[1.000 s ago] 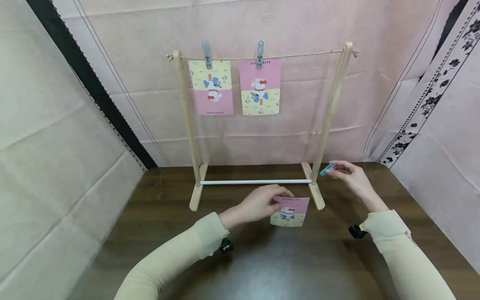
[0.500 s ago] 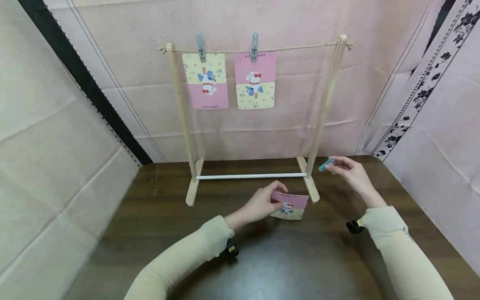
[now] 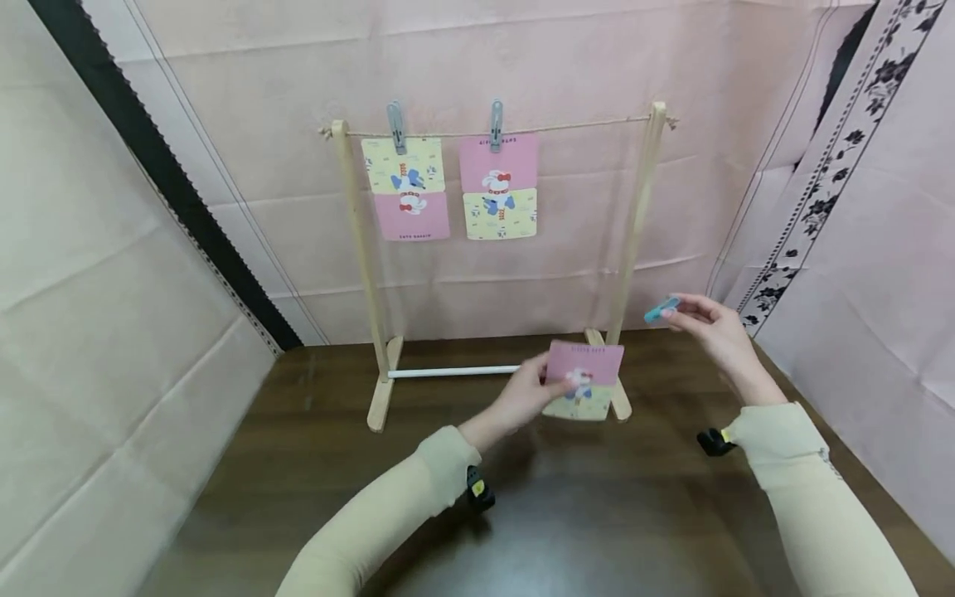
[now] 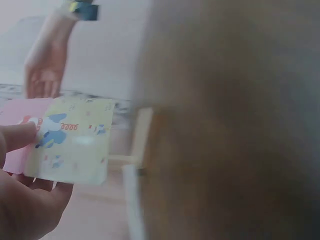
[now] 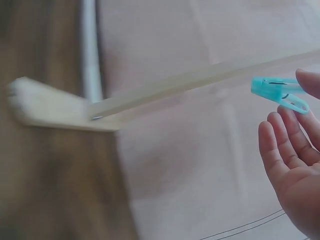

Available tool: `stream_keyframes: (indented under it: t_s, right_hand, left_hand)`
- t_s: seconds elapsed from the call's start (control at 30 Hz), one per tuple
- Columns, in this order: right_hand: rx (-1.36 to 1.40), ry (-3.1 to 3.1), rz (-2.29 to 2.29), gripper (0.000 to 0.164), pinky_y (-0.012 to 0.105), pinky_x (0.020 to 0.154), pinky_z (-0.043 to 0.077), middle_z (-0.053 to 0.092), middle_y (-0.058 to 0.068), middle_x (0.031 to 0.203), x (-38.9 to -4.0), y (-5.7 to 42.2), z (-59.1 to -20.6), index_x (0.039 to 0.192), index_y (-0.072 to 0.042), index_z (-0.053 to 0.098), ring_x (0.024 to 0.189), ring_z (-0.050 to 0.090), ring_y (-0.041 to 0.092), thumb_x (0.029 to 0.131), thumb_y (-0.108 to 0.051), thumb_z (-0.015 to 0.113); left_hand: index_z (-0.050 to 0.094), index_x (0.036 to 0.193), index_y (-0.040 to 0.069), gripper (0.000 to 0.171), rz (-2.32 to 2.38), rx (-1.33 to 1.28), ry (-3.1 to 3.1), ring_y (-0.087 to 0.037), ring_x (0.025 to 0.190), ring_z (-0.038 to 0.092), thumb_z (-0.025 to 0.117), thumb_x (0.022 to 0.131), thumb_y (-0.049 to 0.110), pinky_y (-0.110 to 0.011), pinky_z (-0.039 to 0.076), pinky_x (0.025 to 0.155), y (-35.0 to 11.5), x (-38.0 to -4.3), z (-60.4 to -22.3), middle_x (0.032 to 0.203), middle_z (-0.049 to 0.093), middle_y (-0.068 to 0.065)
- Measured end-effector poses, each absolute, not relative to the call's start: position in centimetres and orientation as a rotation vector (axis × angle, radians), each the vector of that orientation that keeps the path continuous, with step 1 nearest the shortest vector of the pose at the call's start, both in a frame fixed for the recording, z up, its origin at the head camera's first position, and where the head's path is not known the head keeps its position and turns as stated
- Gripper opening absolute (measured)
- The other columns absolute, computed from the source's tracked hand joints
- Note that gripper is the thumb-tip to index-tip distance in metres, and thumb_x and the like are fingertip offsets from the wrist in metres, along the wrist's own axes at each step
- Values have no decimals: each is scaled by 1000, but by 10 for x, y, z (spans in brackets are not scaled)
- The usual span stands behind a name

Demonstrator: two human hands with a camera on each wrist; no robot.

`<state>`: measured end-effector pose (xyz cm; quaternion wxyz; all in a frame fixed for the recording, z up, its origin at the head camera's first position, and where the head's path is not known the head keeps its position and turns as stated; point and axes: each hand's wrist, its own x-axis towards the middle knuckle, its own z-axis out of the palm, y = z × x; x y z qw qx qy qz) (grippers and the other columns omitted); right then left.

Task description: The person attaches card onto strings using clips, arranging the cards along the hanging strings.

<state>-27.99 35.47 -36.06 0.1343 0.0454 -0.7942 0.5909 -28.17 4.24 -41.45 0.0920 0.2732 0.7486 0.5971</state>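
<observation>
My left hand [image 3: 524,394] pinches a pink and yellow card [image 3: 597,405] with a rabbit print, thumb across its front and fingers behind. The card is upright, pink half on top, and overlaps the stand's right foot in the head view. My right hand [image 3: 718,336] holds a teal clothespin [image 5: 272,89] by its handle end, between thumb and forefinger, to the right of the stand. On the string [image 3: 578,128] hang two like cards: one with yellow on top [image 3: 403,170], one with pink on top [image 3: 515,166], each under a grey-blue clothespin [image 3: 496,124].
The wooden stand has a left post [image 3: 361,249], a right post [image 3: 637,224] and a white crossbar [image 3: 448,372] low between them. It stands at the back of the dark wooden table [image 3: 418,464], before a pale pink cloth [image 3: 574,50].
My left hand has lifted the card off the low position near the table and tilted it upright toward the stand. My right hand has risen slightly with the teal clothespin.
</observation>
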Motion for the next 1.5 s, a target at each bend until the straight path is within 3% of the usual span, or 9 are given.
stream_keyframes:
  t_s: [0.13,0.23,0.4,0.67,0.93,1.23,1.5]
  right_hand:
    - [160,-2245,1702,37,15,82,51,69,-17,100,-281,347,-327,129,-8,62,90,66,1,95,-19,72]
    - [197,-2213,1676,35,16,80,53,70,-15,99,-282,344,-304,127,-6,64,90,66,2,95,-17,73]
    - [219,-2182,1660,27,16,80,53,70,-14,98,-280,346,-276,121,-18,68,89,66,2,94,-17,73]
    - [242,-2053,1744,28,14,78,52,71,-9,98,-277,356,-240,118,-16,71,88,65,4,90,-11,77]
    - [317,-1910,1873,31,16,78,54,71,0,104,-283,352,-194,117,-9,71,87,68,9,87,-5,79]
    - [370,-1648,2017,29,21,71,57,73,9,94,-292,348,-131,108,0,73,70,70,15,81,1,83]
    - [435,-1601,1954,29,20,72,56,72,10,95,-296,336,-107,110,4,72,76,69,17,83,-3,82]
  left_hand:
    - [61,131,7,38,1891,868,2212,-20,93,68,71,95,17,-33,58,78,44,-297,-374,111,70,-11]
    - [60,131,6,37,1978,917,2174,-21,96,69,69,97,17,-33,57,80,45,-305,-348,113,70,-13]
    - [60,130,4,35,2114,993,2103,-22,96,71,68,98,13,-33,58,79,46,-314,-318,111,73,-16]
    - [60,130,1,33,2248,1078,2055,-23,96,73,66,98,9,-36,59,81,58,-325,-283,111,73,-17]
    - [60,128,0,32,2332,1009,2046,-23,100,72,66,98,10,-34,58,84,67,-336,-259,115,72,-15]
    - [59,132,3,35,2347,947,2080,-21,101,71,65,98,5,-31,56,85,68,-347,-236,116,72,-13]
    - [58,133,4,35,2347,896,2027,-20,101,71,63,98,4,-29,56,86,75,-349,-236,116,72,-11]
